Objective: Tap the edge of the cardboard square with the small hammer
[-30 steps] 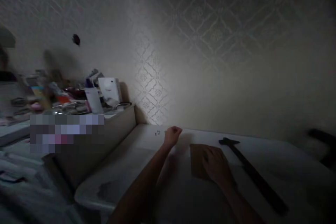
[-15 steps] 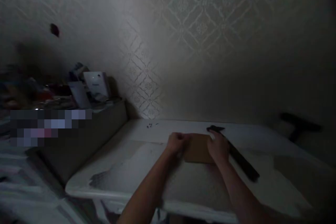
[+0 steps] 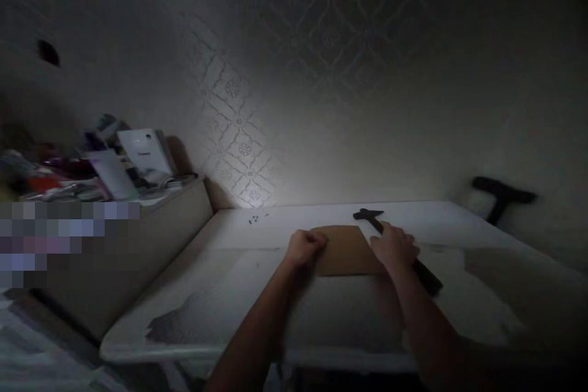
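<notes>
A flat brown board (image 3: 345, 248) lies on the white table (image 3: 257, 294). My left hand (image 3: 305, 247) is curled into a loose fist at the board's left edge; whether it pinches something is too dark to tell. My right hand (image 3: 394, 246) rests on the handle of a dark hammer (image 3: 395, 247) that lies along the board's right side, its head pointing toward the wall. A few tiny dark nails (image 3: 255, 218) lie on the table near the back left corner.
A lower cabinet (image 3: 151, 220) on the left carries cluttered boxes, among them a white box (image 3: 144, 150). A patterned wall stands close behind the table. A dark T-shaped object (image 3: 501, 197) sits beyond the table's right end. The room is dim.
My left hand came back from the nails near the wall to the board's left edge. My right hand slid off the board onto the hammer handle. The view swung to the right.
</notes>
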The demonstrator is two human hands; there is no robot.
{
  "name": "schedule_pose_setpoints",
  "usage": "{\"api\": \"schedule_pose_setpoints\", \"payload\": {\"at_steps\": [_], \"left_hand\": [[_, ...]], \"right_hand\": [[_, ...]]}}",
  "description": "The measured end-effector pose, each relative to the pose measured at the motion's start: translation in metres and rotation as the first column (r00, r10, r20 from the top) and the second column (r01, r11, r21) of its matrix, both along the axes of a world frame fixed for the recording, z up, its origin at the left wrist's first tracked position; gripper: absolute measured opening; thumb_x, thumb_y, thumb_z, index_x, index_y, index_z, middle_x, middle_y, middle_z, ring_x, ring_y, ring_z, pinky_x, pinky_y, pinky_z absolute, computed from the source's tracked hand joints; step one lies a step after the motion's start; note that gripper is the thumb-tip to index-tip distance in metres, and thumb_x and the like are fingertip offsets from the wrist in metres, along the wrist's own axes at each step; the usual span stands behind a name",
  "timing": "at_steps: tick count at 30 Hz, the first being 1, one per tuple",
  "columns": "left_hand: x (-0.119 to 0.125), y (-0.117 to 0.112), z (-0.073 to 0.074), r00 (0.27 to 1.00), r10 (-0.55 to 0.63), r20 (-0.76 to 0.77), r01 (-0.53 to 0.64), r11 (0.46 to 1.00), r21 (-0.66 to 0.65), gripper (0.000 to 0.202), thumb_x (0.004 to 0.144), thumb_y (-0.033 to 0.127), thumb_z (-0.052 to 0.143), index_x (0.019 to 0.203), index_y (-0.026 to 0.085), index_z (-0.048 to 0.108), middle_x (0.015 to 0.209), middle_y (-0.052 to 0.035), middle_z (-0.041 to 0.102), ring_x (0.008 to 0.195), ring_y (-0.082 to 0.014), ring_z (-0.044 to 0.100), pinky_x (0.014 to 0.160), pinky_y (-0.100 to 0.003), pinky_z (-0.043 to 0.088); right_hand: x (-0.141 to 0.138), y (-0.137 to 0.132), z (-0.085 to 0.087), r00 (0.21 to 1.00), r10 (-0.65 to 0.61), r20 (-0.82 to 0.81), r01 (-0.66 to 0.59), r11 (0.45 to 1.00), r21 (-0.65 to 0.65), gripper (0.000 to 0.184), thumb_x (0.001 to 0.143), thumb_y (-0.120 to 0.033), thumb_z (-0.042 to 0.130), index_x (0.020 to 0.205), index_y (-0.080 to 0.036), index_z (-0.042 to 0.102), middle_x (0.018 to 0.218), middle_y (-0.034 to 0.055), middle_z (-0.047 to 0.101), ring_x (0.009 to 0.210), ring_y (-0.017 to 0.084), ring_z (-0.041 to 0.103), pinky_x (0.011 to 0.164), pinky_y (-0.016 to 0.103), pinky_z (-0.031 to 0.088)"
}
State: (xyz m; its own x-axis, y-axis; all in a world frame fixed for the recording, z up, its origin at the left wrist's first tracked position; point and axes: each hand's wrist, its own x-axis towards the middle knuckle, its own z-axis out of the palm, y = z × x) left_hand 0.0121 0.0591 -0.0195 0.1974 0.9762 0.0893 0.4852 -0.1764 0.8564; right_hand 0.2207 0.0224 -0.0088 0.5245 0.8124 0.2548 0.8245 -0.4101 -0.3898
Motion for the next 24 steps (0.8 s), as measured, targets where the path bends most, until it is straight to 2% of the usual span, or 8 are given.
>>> {"api": "schedule_pose_setpoints", "payload": {"at_steps": [4,8,14,18,20,22,23,24], "left_hand": [[0.0,-0.001,0.003,0.998,0.003,-0.059,-0.001,0.999,0.04,0.014,0.073,0.021,0.063,0.068,0.015,0.075,0.07,-0.0016,0.067,0.073,-0.0154,0.062,0.065,-0.022,0.045],[0.001,0.0,0.002,0.998,-0.018,-0.065,0.02,0.999,0.04,0.016,0.074,0.019,0.061,0.072,0.013,0.076,0.071,-0.0026,0.068,0.07,-0.0149,0.062,0.064,-0.022,0.045],[-0.001,0.004,-0.002,0.994,-0.046,-0.1,0.05,0.998,0.034,0.016,0.072,0.019,0.062,0.075,0.014,0.077,0.072,-0.0017,0.069,0.073,-0.0156,0.063,0.066,-0.022,0.047],[-0.004,0.004,0.002,0.99,-0.104,-0.096,0.107,0.994,0.036,0.016,0.072,0.017,0.065,0.082,0.013,0.077,0.084,-0.0054,0.074,0.08,-0.018,0.066,0.075,-0.025,0.049],[-0.007,0.001,0.008,0.983,-0.102,-0.153,0.108,0.994,0.032,0.024,0.072,0.019,0.068,0.094,0.013,0.076,0.096,-0.0076,0.074,0.088,-0.0203,0.066,0.08,-0.028,0.05],[-0.009,-0.004,0.016,0.959,-0.059,-0.278,0.073,0.996,0.041,0.043,0.07,0.025,0.074,0.112,0.017,0.071,0.111,-0.0094,0.071,0.101,-0.0244,0.065,0.089,-0.032,0.049],[-0.01,-0.007,0.02,0.936,-0.03,-0.35,0.051,0.997,0.053,0.055,0.068,0.03,0.077,0.121,0.019,0.067,0.12,-0.0106,0.067,0.109,-0.0271,0.062,0.094,-0.035,0.047],[-0.011,-0.011,0.024,0.906,-0.028,-0.422,0.06,0.996,0.063,0.068,0.065,0.036,0.08,0.129,0.021,0.061,0.131,-0.0117,0.061,0.119,-0.0298,0.056,0.1,-0.038,0.044]], "right_hand": [[0.002,0.0,0.001,1.0,-0.004,-0.009,0.004,1.0,-0.011,0.045,0.082,-0.025,0.049,0.125,-0.018,0.06,0.12,0.0181,0.063,0.113,0.037,0.056,0.087,0.053,0.046],[0.006,0.001,-0.002,1.0,0.0,-0.008,-0.001,0.999,-0.043,0.045,0.082,-0.022,0.048,0.125,-0.017,0.06,0.118,0.0183,0.064,0.11,0.036,0.058,0.085,0.051,0.048],[0.009,0.003,-0.01,0.993,0.115,0.009,-0.115,0.993,-0.034,0.046,0.082,-0.016,0.049,0.127,-0.015,0.058,0.112,0.019,0.067,0.104,0.029,0.064,0.083,0.039,0.049],[0.011,0.006,-0.013,0.99,0.141,-0.02,-0.142,0.989,-0.039,0.044,0.08,-0.017,0.053,0.124,-0.014,0.058,0.108,0.0169,0.067,0.1,0.027,0.065,0.081,0.035,0.048],[0.013,0.01,-0.014,0.985,0.147,-0.087,-0.148,0.989,-0.012,0.045,0.079,-0.022,0.056,0.123,-0.013,0.057,0.107,0.017,0.067,0.101,0.028,0.065,0.081,0.036,0.049],[0.013,0.014,-0.015,0.962,0.141,-0.234,-0.131,0.99,0.056,0.048,0.078,-0.024,0.06,0.124,-0.013,0.056,0.101,0.0154,0.068,0.097,0.028,0.066,0.079,0.036,0.05],[0.012,0.017,-0.016,0.927,0.139,-0.348,-0.113,0.989,0.096,0.051,0.076,-0.024,0.061,0.125,-0.014,0.054,0.095,0.013,0.069,0.091,0.027,0.067,0.076,0.035,0.051],[0.011,0.019,-0.016,0.861,0.141,-0.489,-0.085,0.987,0.136,0.053,0.074,-0.022,0.063,0.125,-0.015,0.053,0.086,0.0093,0.069,0.081,0.024,0.068,0.069,0.034,0.052]]}}
